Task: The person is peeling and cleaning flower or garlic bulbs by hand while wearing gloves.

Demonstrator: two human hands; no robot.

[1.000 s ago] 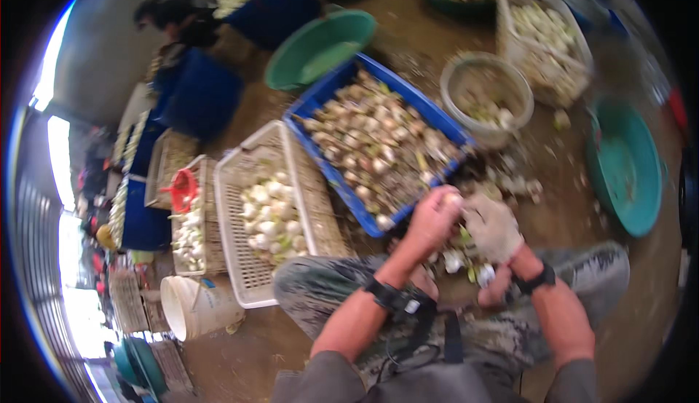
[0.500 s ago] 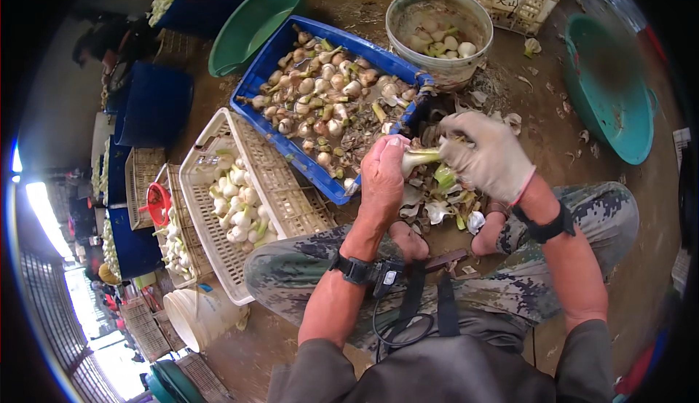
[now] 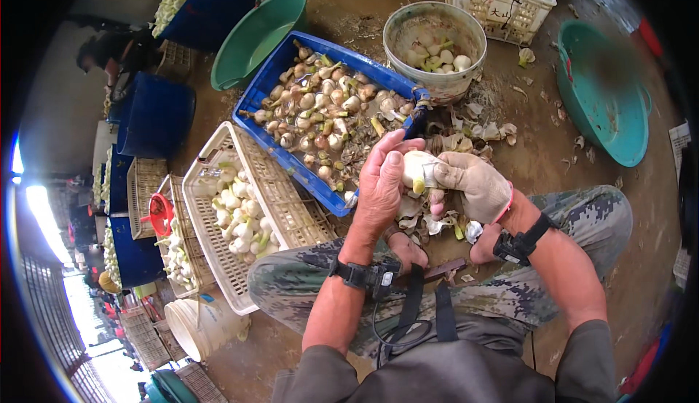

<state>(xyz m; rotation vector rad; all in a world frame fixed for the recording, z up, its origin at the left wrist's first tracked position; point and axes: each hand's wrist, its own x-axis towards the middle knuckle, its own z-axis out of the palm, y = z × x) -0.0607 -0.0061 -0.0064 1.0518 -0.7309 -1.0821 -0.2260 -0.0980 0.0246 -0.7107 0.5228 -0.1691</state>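
Between my two hands, in front of my shins, is a pale garlic bulb (image 3: 419, 167) with a short green stem stub pointing down. My bare left hand (image 3: 384, 174) holds it from the left, thumb on the near side and fingers behind. My right hand (image 3: 473, 187), in a whitish glove, pinches loose skin at the bulb's right side; a bare pink fingertip shows below. Just beyond, a blue tray (image 3: 251, 90) holds many unpeeled garlic bulbs (image 3: 320, 101) in murky water. Peeled skins and green trimmings (image 3: 437, 224) lie below my hands, around my feet.
At left stands a white crate (image 3: 211, 239) with peeled bulbs. Beyond the tray are a dirty white bucket (image 3: 435, 16) with bulbs and another white crate (image 3: 502, 10). Green basins (image 3: 258, 39) lie at both sides. Blue tubs (image 3: 156, 112) and a person (image 3: 109, 57) are at far left.
The bulb has turned, so its long green stalk no longer sticks out to the right; a short stub shows below. My right hand has moved down and closer against the bulb.
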